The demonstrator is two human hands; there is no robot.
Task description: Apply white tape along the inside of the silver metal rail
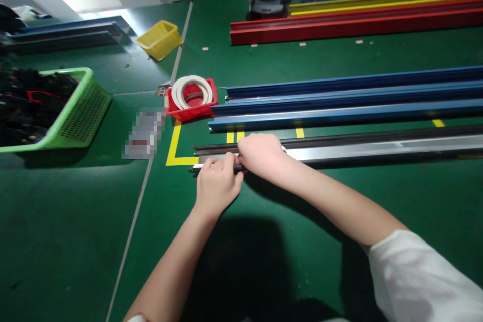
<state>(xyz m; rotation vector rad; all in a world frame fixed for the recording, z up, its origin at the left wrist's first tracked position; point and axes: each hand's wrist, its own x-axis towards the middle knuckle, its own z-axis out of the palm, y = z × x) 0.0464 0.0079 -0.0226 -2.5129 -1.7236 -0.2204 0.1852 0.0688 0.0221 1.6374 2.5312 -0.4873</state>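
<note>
A long silver and black metal profile [350, 151] lies crosswise in front of me, its left end close to my hands. My left hand [217, 183] has its fingers curled over the profile near that end, thumb on the near side. Just to its right, my right hand [262, 153] is closed above the same profile, its fingertips almost meeting my left thumb and forefinger. A small white edge shows beside the right hand. Whatever its fingers pinch is hidden from this angle.
Blue profiles [339, 93] lie beyond, with red [339, 25] and yellow ones farther back. A red bin [192, 112] holds white rolls [177, 93]. At left are a green basket [86, 110] of dark parts and a yellow bin [160, 40]. Yellow tape [173, 146] marks the green surface.
</note>
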